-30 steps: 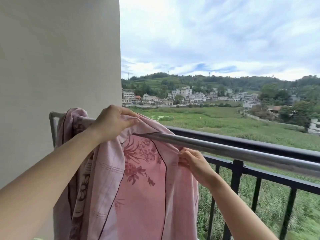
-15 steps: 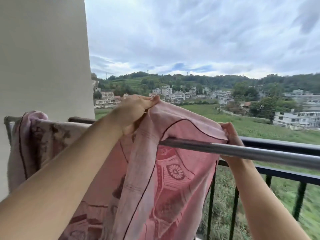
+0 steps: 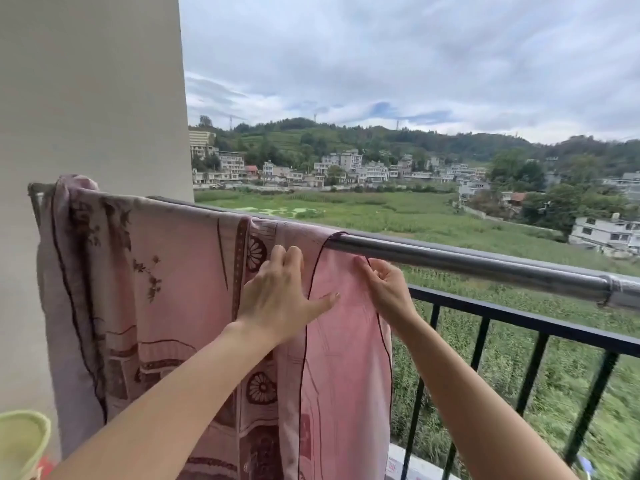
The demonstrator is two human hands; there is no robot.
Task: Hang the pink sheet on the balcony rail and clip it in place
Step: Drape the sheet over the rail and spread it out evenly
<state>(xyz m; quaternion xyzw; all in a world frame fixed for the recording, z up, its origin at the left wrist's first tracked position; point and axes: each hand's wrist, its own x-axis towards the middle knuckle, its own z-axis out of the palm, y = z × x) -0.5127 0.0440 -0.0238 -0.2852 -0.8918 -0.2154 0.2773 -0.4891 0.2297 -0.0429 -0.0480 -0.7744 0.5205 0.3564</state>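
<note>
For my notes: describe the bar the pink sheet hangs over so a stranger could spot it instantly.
Start at the beige wall on the left. A round silver pole runs rightward from it, carrying the pink sheet. Unlike the black barred railing just beyond it, it is shiny metal.

The left arm [image 3: 156,410] reaches up from the lower left, and the left hand [image 3: 277,296] lies flat on the sheet [image 3: 173,271], fingers straight, thumb spread. The right arm [image 3: 467,393] rises from the lower right, and the right hand [image 3: 384,285] pinches the sheet's edge with curled fingers.
</note>
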